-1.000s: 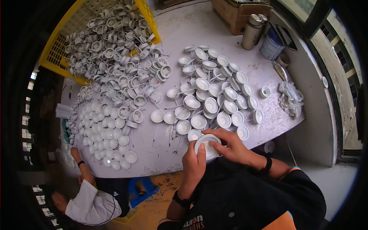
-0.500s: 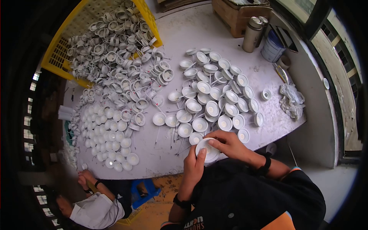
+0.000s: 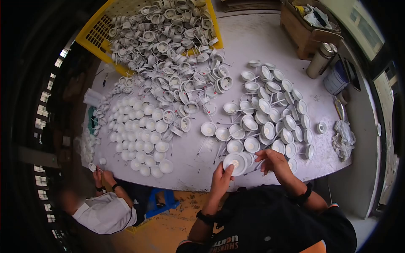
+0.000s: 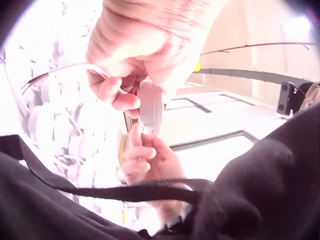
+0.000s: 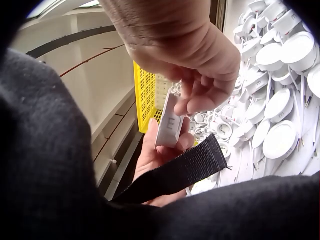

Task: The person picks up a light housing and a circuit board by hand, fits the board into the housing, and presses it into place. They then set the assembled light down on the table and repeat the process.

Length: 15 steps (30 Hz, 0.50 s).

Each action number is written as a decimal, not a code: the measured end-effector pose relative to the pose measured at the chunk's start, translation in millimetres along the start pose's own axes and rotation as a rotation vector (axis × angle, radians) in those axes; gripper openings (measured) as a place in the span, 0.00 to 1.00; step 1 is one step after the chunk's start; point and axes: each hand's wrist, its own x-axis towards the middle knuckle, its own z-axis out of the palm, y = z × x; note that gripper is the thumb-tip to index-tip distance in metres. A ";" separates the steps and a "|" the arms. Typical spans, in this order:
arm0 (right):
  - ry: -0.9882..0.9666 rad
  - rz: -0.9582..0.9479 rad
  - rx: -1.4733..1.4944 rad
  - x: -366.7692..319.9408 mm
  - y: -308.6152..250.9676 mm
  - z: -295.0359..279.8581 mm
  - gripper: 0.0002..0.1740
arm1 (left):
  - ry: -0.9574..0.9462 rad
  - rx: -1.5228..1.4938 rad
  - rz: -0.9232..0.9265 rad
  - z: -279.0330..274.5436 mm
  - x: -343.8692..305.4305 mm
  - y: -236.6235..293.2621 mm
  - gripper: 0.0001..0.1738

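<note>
My left hand pinches a white round downlight by its rim, thumb over the front, above the table's near edge. In the left wrist view the downlight stands edge-on, and a white cable with bare-coloured wire ends trails out by the fingers. My right hand hovers just right of the downlight, its fingers loosely bent and holding nothing. From the right wrist view, the downlight's side carries a printed letter E, and my right fingertips overlap its upper edge.
Many finished-looking downlights crowd the table ahead. White domed pieces lie in rows at left, beside heaped ring-shaped housings spilling from a yellow crate. A steel flask and plastic bag stand right. Another person works at left.
My right hand has come off the downlight and moved right, while the left hand keeps its hold. The head view has turned, shifting the table rightward. The other person's hands now hold a small white piece.
</note>
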 end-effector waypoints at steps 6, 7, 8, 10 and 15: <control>0.063 0.018 -0.116 6.6 1.0 -0.8 0.13 | 0.298 0.086 -0.097 -76.3 70.8 -51.3 0.19; 0.048 0.015 -0.117 8.3 2.1 0.5 0.13 | 0.305 0.139 -0.110 -84.2 82.5 -58.9 0.21; 0.031 0.028 -0.168 9.2 3.6 1.3 0.11 | 0.321 0.139 -0.106 -90.6 95.0 -70.3 0.21; 0.018 0.049 -0.239 8.7 2.8 5.1 0.10 | 0.287 0.350 -0.057 -91.7 111.7 -85.0 0.22; 0.028 0.050 -0.275 11.1 3.5 5.9 0.09 | 0.380 0.744 0.097 -92.9 119.1 -83.3 0.23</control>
